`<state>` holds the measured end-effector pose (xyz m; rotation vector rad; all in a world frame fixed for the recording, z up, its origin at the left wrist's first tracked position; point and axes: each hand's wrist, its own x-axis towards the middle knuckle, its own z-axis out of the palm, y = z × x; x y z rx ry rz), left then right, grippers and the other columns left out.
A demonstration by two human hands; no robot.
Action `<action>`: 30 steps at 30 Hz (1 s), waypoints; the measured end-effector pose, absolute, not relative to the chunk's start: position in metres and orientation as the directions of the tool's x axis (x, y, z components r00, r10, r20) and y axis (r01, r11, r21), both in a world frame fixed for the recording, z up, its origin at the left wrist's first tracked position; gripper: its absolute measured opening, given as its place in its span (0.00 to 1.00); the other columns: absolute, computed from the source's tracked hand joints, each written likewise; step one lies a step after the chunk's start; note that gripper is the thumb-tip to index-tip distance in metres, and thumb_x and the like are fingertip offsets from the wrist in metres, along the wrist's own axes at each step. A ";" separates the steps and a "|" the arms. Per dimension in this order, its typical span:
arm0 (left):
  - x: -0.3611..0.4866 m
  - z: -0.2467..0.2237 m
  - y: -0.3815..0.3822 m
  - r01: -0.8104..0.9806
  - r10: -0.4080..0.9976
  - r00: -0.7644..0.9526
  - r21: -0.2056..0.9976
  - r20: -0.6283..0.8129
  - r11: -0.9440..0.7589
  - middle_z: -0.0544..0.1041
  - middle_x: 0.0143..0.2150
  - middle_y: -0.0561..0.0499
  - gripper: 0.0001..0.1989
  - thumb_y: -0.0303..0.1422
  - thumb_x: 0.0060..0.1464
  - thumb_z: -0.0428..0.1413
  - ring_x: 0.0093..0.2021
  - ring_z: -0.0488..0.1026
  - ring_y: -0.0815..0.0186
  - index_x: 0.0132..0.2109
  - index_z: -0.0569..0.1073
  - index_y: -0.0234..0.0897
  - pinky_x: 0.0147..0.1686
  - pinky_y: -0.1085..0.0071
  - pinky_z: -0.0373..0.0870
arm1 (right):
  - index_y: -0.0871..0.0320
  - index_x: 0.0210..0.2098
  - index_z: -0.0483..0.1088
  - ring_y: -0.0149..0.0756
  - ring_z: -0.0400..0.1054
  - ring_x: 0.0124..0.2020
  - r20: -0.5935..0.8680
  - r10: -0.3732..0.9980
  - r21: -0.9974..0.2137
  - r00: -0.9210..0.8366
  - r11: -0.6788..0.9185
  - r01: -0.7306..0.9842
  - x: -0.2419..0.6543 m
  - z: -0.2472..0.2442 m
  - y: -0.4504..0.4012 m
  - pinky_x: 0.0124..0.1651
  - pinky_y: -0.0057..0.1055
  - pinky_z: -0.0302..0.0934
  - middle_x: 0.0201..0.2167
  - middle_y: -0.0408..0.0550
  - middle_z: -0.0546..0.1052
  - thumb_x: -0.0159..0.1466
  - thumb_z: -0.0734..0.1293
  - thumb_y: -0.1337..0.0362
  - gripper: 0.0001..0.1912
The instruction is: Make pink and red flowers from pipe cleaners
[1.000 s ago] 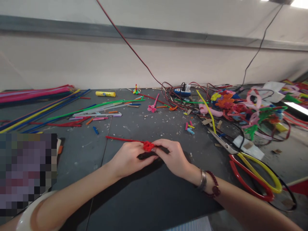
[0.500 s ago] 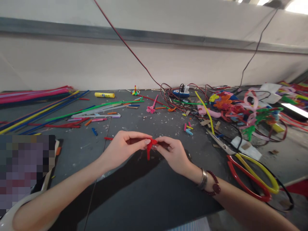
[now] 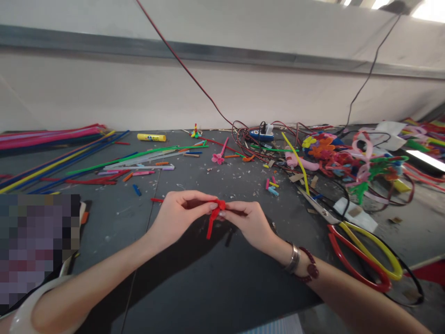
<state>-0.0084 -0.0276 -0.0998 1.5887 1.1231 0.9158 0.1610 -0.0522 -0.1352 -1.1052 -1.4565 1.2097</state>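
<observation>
Above the middle of the dark table, both hands pinch a bent red pipe cleaner [image 3: 211, 222]. My left hand [image 3: 182, 213] grips its left side between thumb and fingertips. From the other side, my right hand [image 3: 247, 220] holds the looped part with thumb and forefinger. One straight end hangs down between the hands, leaning a little left. Fingertips hide part of the loops. A short red piece [image 3: 157, 200] lies on the table just behind my left hand.
Scissors [image 3: 361, 250] with red and yellow handles lie at the right. Behind them sit finished colourful pipe-cleaner shapes [image 3: 323, 148] and tangled cables. A pink flower [image 3: 218, 158], a yellow glue stick [image 3: 151, 138] and loose pipe cleaners [image 3: 90, 169] lie farther back. A blue-white charger [image 3: 261, 134] stands near the wall.
The hanging end of the red pipe cleaner has swung left and shows longer. My right fingers have shifted slightly on the loops; both hands stay in nearly the same place.
</observation>
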 end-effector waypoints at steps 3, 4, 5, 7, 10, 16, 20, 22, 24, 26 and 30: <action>-0.008 -0.105 -0.028 0.224 0.957 0.280 0.964 0.078 -0.144 0.80 0.30 0.52 0.05 0.29 0.44 0.60 0.32 0.77 0.67 0.32 0.78 0.37 0.34 0.77 0.74 | 0.56 0.35 0.76 0.35 0.72 0.31 0.085 0.976 -0.989 -0.199 0.106 0.100 0.161 -0.136 -0.052 0.37 0.31 0.66 0.29 0.44 0.79 0.55 0.66 0.64 0.09; -0.008 -0.108 -0.028 0.210 0.956 0.283 0.967 0.079 -0.142 0.80 0.30 0.52 0.05 0.29 0.45 0.60 0.32 0.77 0.67 0.32 0.78 0.37 0.34 0.77 0.74 | 0.56 0.35 0.76 0.34 0.72 0.31 0.077 0.977 -0.990 -0.200 0.099 0.103 0.161 -0.137 -0.052 0.36 0.30 0.66 0.29 0.44 0.79 0.55 0.66 0.64 0.09; -0.007 -0.111 -0.028 0.189 0.954 0.290 0.973 0.074 -0.133 0.80 0.31 0.52 0.05 0.29 0.45 0.60 0.32 0.77 0.67 0.33 0.77 0.37 0.35 0.77 0.74 | 0.56 0.35 0.76 0.34 0.72 0.30 0.070 0.978 -0.991 -0.197 0.091 0.099 0.161 -0.138 -0.051 0.36 0.30 0.66 0.28 0.44 0.79 0.55 0.67 0.64 0.09; -0.007 -0.117 -0.027 0.132 0.947 0.316 0.987 0.051 -0.097 0.80 0.33 0.51 0.08 0.30 0.45 0.60 0.33 0.77 0.66 0.36 0.76 0.36 0.36 0.75 0.74 | 0.56 0.36 0.76 0.33 0.72 0.29 0.059 0.980 -0.995 -0.190 0.072 0.064 0.161 -0.140 -0.050 0.35 0.29 0.66 0.28 0.44 0.79 0.55 0.67 0.64 0.10; -0.007 -0.124 -0.025 0.061 0.934 0.356 0.996 0.033 -0.058 0.79 0.38 0.49 0.15 0.29 0.46 0.59 0.37 0.76 0.65 0.43 0.72 0.35 0.39 0.72 0.73 | 0.56 0.34 0.76 0.31 0.71 0.27 0.041 0.984 -0.999 -0.172 0.037 -0.025 0.161 -0.142 -0.047 0.35 0.28 0.66 0.26 0.43 0.78 0.54 0.67 0.63 0.09; -0.007 -0.119 -0.025 0.093 0.940 0.324 0.986 0.104 -0.141 0.76 0.43 0.47 0.11 0.29 0.51 0.56 0.43 0.73 0.64 0.43 0.69 0.35 0.44 0.70 0.70 | 0.60 0.29 0.76 0.29 0.69 0.25 -0.038 0.995 -0.993 -0.088 -0.048 -0.108 0.162 -0.142 -0.044 0.33 0.27 0.65 0.22 0.43 0.76 0.53 0.68 0.62 0.08; -0.006 -0.107 -0.033 0.172 0.946 0.277 0.960 0.170 -0.223 0.76 0.38 0.49 0.04 0.29 0.51 0.55 0.38 0.73 0.66 0.37 0.71 0.36 0.38 0.72 0.71 | 0.60 0.30 0.76 0.29 0.69 0.26 -0.042 0.993 -0.991 -0.112 -0.055 -0.123 0.161 -0.143 -0.045 0.34 0.28 0.65 0.23 0.43 0.76 0.53 0.68 0.62 0.09; -0.005 -0.104 -0.037 0.188 0.943 0.266 0.949 0.199 -0.253 0.75 0.36 0.50 0.03 0.28 0.50 0.54 0.37 0.73 0.67 0.35 0.71 0.36 0.37 0.73 0.71 | 0.59 0.31 0.76 0.29 0.69 0.26 -0.033 0.989 -0.991 -0.146 -0.052 -0.127 0.160 -0.144 -0.046 0.35 0.28 0.65 0.24 0.43 0.76 0.53 0.67 0.62 0.09; -0.004 -0.104 -0.039 0.173 0.939 0.272 0.949 0.213 -0.265 0.75 0.36 0.50 0.03 0.27 0.50 0.54 0.37 0.72 0.67 0.34 0.71 0.36 0.37 0.73 0.71 | 0.59 0.32 0.76 0.28 0.68 0.26 -0.030 0.985 -0.991 -0.170 -0.051 -0.122 0.160 -0.143 -0.046 0.35 0.27 0.64 0.24 0.42 0.76 0.53 0.67 0.62 0.09; -0.003 -0.106 -0.041 0.155 0.935 0.287 0.952 0.211 -0.262 0.74 0.35 0.49 0.03 0.27 0.49 0.55 0.36 0.72 0.67 0.34 0.70 0.36 0.37 0.73 0.72 | 0.58 0.32 0.76 0.29 0.68 0.26 -0.031 0.983 -0.993 -0.181 -0.051 -0.108 0.159 -0.141 -0.047 0.34 0.27 0.64 0.24 0.42 0.76 0.53 0.67 0.62 0.09; -0.005 -0.111 -0.041 0.188 0.912 0.310 0.922 0.271 -0.338 0.74 0.36 0.49 0.03 0.25 0.49 0.54 0.36 0.72 0.67 0.33 0.70 0.36 0.37 0.73 0.71 | 0.58 0.32 0.76 0.29 0.68 0.26 -0.042 0.976 -0.992 -0.214 -0.066 -0.105 0.158 -0.137 -0.049 0.35 0.28 0.64 0.22 0.42 0.76 0.53 0.67 0.60 0.10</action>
